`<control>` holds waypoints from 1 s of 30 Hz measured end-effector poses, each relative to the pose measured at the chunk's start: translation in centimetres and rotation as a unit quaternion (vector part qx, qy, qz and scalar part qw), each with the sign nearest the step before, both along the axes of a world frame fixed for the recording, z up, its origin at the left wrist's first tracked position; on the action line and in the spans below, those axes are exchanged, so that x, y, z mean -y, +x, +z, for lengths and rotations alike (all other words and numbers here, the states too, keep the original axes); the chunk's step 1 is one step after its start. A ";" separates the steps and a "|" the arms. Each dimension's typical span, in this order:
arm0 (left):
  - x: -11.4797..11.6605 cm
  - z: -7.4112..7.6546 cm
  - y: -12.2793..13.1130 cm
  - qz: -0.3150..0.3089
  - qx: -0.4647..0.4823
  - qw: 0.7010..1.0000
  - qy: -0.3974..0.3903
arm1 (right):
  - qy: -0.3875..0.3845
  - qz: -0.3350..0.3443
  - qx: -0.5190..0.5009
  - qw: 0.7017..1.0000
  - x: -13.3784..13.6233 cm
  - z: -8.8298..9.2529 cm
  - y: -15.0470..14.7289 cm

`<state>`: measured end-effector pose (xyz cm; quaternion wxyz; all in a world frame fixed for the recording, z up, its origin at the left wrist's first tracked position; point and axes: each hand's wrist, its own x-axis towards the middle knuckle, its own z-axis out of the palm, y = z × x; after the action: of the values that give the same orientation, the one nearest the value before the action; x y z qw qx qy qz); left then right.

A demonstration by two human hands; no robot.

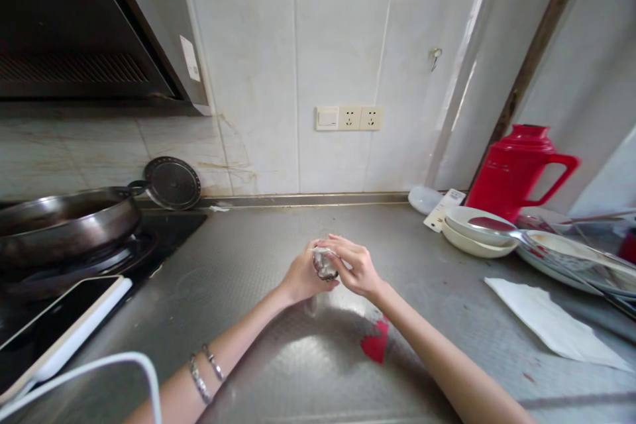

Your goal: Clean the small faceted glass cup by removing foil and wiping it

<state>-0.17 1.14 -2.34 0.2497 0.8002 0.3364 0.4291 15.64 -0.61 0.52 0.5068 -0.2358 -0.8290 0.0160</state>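
Note:
Over the middle of the steel counter (258,238), my left hand (302,275) is wrapped around the side of a small round glass (326,273). Its mouth is tilted toward me, and whitish, crumpled material shows inside. My right hand (358,266) comes from the other side, its fingers bent over the rim. They press on a bit of white tissue (322,251) at the glass's edge. My fingers hide most of the glass and much of the tissue.
A pan (69,222) sits on the stove at left, near a phone (59,331) with a white cable (144,361). At right are a red thermos (514,172), stacked bowls (479,242), plates (556,275) and a folded white tissue (551,321). A red scrap (376,342) lies near my right forearm.

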 end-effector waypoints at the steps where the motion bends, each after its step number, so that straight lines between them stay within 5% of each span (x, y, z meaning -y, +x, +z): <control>1: 0.1 -0.1 0.0 0.008 -0.002 1.000 0.000 | -0.001 -0.004 -0.006 1.000 -0.2 -0.1 0.1; 8: 0.5 0.1 0.1 0.044 0.002 0.998 -0.038 | -0.006 -0.057 -0.026 0.998 -0.8 -0.5 0.1; 16: -0.5 0.1 0.2 0.025 0.010 0.999 0.033 | 0.095 0.014 0.048 0.994 -0.3 -1.1 -0.1; 25: 0.7 -0.1 0.1 0.015 0.062 0.996 -0.063 | -0.122 -0.093 -0.143 0.978 -0.5 -1.1 -0.6; 30: 0.0 -0.3 0.4 0.034 0.078 0.994 -0.065 | -0.023 -0.054 -0.084 0.995 -0.1 -1.2 -0.9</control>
<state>0.26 1.11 -2.65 0.3120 0.7346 0.3697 0.4758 14.77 -0.54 -0.72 0.5692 -0.2897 -0.7690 0.0268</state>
